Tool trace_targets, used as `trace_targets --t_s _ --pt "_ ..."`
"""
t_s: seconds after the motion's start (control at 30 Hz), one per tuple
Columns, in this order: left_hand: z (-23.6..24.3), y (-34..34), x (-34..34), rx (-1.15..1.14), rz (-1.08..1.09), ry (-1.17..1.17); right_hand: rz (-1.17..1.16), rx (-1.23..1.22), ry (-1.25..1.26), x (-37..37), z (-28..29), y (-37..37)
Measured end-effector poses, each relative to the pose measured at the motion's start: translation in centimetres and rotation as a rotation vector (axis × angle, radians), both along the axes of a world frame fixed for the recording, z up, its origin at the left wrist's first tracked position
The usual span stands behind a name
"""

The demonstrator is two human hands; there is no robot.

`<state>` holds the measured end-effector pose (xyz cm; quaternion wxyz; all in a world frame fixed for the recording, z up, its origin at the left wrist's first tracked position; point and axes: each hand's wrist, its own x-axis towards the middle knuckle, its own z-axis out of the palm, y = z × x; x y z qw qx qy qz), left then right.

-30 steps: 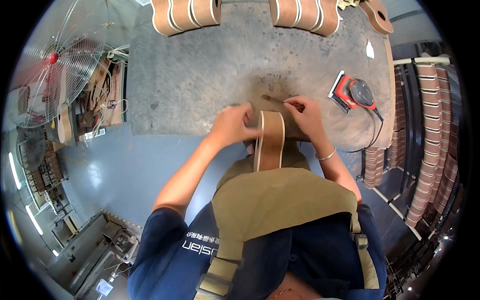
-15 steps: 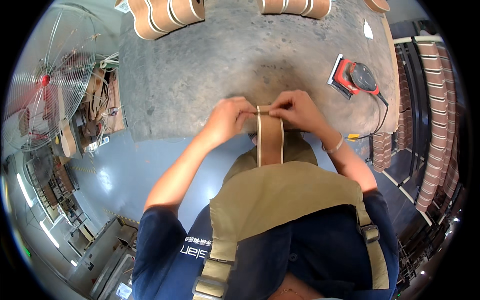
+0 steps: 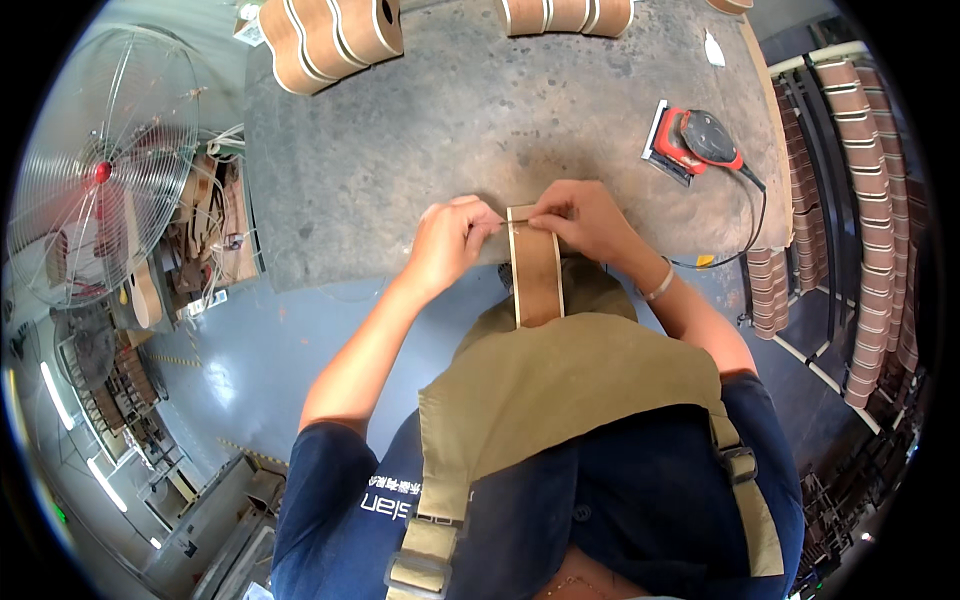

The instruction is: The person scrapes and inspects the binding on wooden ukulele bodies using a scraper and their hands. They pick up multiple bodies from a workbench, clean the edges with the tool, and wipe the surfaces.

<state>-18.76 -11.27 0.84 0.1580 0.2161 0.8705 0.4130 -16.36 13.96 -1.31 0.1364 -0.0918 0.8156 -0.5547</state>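
Observation:
A small curved wooden instrument body (image 3: 536, 265) with cream edging rises upright from my olive apron at the near edge of the grey worktable (image 3: 340, 160). My left hand (image 3: 455, 240) is pinched at the left of its top, fingertips on a thin dark strip (image 3: 508, 225), perhaps a blade, lying across the wood. My right hand (image 3: 575, 222) pinches the strip's other end over the top of the piece; the strip is too small to make out clearly.
Several wooden bodies (image 3: 330, 40) stand at the back of the table. A red and black sander (image 3: 697, 140) with a cord and a white bottle (image 3: 714, 48) lie to the right. A large fan (image 3: 103, 170) is at left, striped rolls (image 3: 850, 240) on a rack at right.
A second ago my right hand alone held the dark strip above the piece. Both hands have since come together at the piece's top, pinching the strip across it.

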Motion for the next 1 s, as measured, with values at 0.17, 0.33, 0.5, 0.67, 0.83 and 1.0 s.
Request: trace_targets --t_s 0.17,0.33,0.5,0.67,0.83,1.0 --pt "0.1 -0.9 5.9 0.063 -0.005 0.353 0.033 0.111 0.442 5.5 1.1 -0.3" --pt "-2.2 -0.7 9.9 0.124 -0.033 0.568 0.142 0.134 0.609 8.9 -0.9 -0.4" --pt "3.2 -1.9 7.9 0.119 -0.225 -0.114 0.224 -0.116 -0.106 8.8 4.6 0.0" --pt "4.4 2.1 0.5 0.082 0.003 -0.022 -0.132 0.119 0.211 2.5 5.6 0.9" --pt "-6.1 4.4 -5.9 -0.039 -0.036 -0.296 -0.143 -0.044 -0.229 -2.3 -6.9 2.7" --pt "-8.8 3.8 -5.4 0.009 -0.099 -0.468 -0.071 0.048 -0.129 -1.0 -8.9 2.4"
